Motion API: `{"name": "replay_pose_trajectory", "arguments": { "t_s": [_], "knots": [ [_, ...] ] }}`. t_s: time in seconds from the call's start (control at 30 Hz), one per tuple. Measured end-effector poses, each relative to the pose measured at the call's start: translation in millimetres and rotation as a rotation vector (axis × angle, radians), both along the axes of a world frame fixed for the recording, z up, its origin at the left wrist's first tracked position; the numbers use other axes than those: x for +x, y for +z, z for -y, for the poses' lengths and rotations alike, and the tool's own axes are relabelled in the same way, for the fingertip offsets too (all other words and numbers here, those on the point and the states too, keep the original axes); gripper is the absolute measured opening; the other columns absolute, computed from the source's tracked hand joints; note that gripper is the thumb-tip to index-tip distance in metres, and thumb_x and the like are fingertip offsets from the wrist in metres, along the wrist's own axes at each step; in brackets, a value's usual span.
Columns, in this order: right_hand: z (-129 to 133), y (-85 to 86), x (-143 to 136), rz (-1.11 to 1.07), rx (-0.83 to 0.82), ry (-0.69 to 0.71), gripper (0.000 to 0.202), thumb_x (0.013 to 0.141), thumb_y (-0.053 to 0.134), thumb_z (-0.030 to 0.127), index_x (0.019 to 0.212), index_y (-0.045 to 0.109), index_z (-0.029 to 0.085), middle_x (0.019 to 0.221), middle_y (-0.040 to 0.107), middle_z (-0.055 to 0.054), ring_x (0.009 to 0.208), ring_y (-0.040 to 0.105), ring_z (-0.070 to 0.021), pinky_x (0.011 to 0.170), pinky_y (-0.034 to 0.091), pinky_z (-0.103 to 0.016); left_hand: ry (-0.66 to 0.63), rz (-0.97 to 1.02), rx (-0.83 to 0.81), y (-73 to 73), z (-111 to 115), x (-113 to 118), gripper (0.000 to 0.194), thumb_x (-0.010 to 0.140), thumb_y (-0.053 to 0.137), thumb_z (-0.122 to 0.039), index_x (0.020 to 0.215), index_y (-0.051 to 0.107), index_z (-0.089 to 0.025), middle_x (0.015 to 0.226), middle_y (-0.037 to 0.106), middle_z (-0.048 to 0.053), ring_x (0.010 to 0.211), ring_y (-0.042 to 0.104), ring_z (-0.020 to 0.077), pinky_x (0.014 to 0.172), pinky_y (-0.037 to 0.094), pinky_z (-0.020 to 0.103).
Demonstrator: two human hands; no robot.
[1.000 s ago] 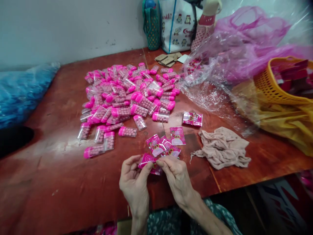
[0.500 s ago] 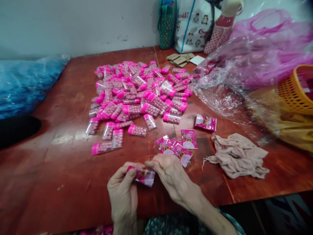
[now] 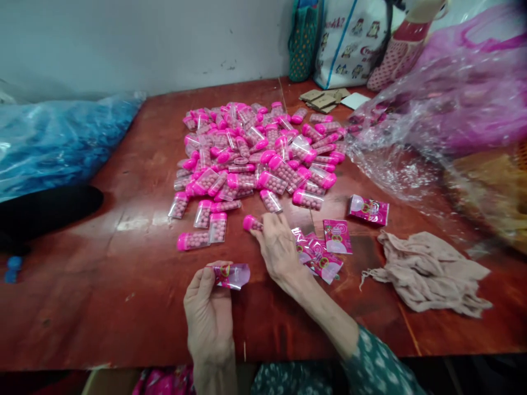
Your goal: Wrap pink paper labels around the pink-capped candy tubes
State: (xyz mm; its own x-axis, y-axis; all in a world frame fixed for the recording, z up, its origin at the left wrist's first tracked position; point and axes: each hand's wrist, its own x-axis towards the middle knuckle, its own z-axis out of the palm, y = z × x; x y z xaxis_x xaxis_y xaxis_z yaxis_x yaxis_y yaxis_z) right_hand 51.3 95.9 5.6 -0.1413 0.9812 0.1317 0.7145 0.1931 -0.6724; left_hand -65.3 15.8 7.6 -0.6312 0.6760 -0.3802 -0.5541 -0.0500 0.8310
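Observation:
My left hand (image 3: 209, 312) pinches a pink printed sleeve (image 3: 233, 275) that stretches out to the right of its fingertips. Farther out, my right hand (image 3: 278, 244) has its fingers closed on a small bottle (image 3: 252, 223) with a pink cap; the fingers hide its other end. Behind the hands lies a big pile of clear bottles (image 3: 247, 148) with pink caps and pink beads inside. Several loose pink sleeves (image 3: 325, 264) lie just right of my right hand, and a thicker stack of them (image 3: 369, 210) sits farther right.
A beige cloth (image 3: 432, 271) lies at the right. Clear and pink plastic bags (image 3: 461, 120) cover the far right. A bag of blue items (image 3: 61, 142) and a black object (image 3: 53, 211) are at the left. Cardboard pieces (image 3: 323, 102) and a white bag (image 3: 349, 44) stand at the back.
My right hand has left the sleeve in my left hand and moved forward, onto a bottle at the pile's near edge. The camera view has shifted left.

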Motion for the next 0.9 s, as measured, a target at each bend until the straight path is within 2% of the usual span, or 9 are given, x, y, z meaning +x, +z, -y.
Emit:
{"name": "replay_pose_trajectory", "arguments": {
  "t_s": [0.1,0.2,0.27,0.4,0.57,0.7,0.83,0.9],
  "knots": [
    [25.5,11.4,28.4,-0.15,-0.105,-0.047,0.021,0.091,0.044,0.037,0.087,0.051,0.017,0.071,0.06,-0.002,0.06,0.055,-0.0145,0.054,0.041,-0.025,0.026,-0.007,0.011,-1.4,-1.1,0.2,0.016,0.057,0.078,-0.025,0.065,0.067,-0.017,0.065,0.07,-0.002,0.062,0.064,0.0111,0.065,0.053,0.023],
    [47.8,23.4,49.1,-0.574,-0.436,-0.087,0.031,0.084,0.049,0.05,0.082,0.05,0.019,0.062,0.055,0.002,0.051,0.05,-0.0111,0.047,0.038,-0.022,0.053,-0.034,0.025,0.1,-3.2,6.7,0.015,0.057,0.078,-0.024,0.064,0.066,-0.017,0.066,0.069,-0.003,0.064,0.064,0.0103,0.068,0.052,0.023],
    [58.9,29.5,54.4,-0.731,-0.562,-0.064,0.033,0.081,0.053,0.051,0.082,0.05,0.019,0.061,0.053,0.003,0.05,0.047,-0.0098,0.046,0.037,-0.021,0.063,-0.063,0.034,3.2,-5.0,14.3,0.015,0.057,0.078,-0.024,0.063,0.066,-0.017,0.065,0.069,-0.003,0.064,0.063,0.01,0.068,0.051,0.023],
    [69.3,34.3,53.3,-0.799,-0.623,-0.039,0.028,0.08,0.057,0.045,0.08,0.051,0.018,0.06,0.05,0.004,0.049,0.043,-0.0075,0.045,0.033,-0.019,0.03,-0.122,0.047,10.6,-7.8,30.4,0.015,0.056,0.078,-0.023,0.062,0.066,-0.016,0.065,0.07,-0.001,0.061,0.063,0.0114,0.063,0.051,0.024],
    [68.2,30.4,58.5,-0.931,-0.673,0.031,0.021,0.079,0.061,0.035,0.078,0.053,0.017,0.061,0.047,0.005,0.053,0.042,-0.0071,0.047,0.032,-0.019,-0.021,-0.157,0.063,12.0,-10.0,38.6,0.018,0.053,0.08,-0.025,0.06,0.066,-0.017,0.064,0.071,0.0,0.059,0.063,0.0114,0.061,0.051,0.022],
    [66.8,23.9,65.7,-0.966,-0.679,0.14,0.019,0.079,0.063,0.032,0.091,0.06,0.017,0.069,0.05,0.004,0.06,0.044,-0.007,0.053,0.034,-0.018,-0.089,-0.164,0.069,8.9,-10.8,40.0,0.017,0.055,0.079,-0.027,0.061,0.067,-0.017,0.066,0.071,0.0,0.062,0.063,0.0124,0.063,0.052,0.024],
    [66.5,16.8,67.5,-1.041,-0.84,0.247,0.031,0.078,0.065,0.035,0.105,0.059,0.02,0.076,0.055,0.002,0.061,0.045,-0.0069,0.054,0.035,-0.018,-0.159,-0.176,0.076,6.9,-10.5,39.9,0.016,0.059,0.077,-0.027,0.063,0.068,-0.015,0.066,0.07,0.001,0.062,0.063,0.0124,0.06,0.051,0.022],
    [66.3,14.5,66.8,-1.076,-0.859,0.256,0.031,0.078,0.065,0.033,0.106,0.059,0.022,0.076,0.056,0.003,0.06,0.046,-0.0066,0.054,0.036,-0.018,-0.17,-0.18,0.082,6.5,-10.1,39.1,0.016,0.059,0.077,-0.027,0.063,0.067,-0.015,0.066,0.07,0.001,0.062,0.063,0.0124,0.06,0.051,0.021]
  ]
}}
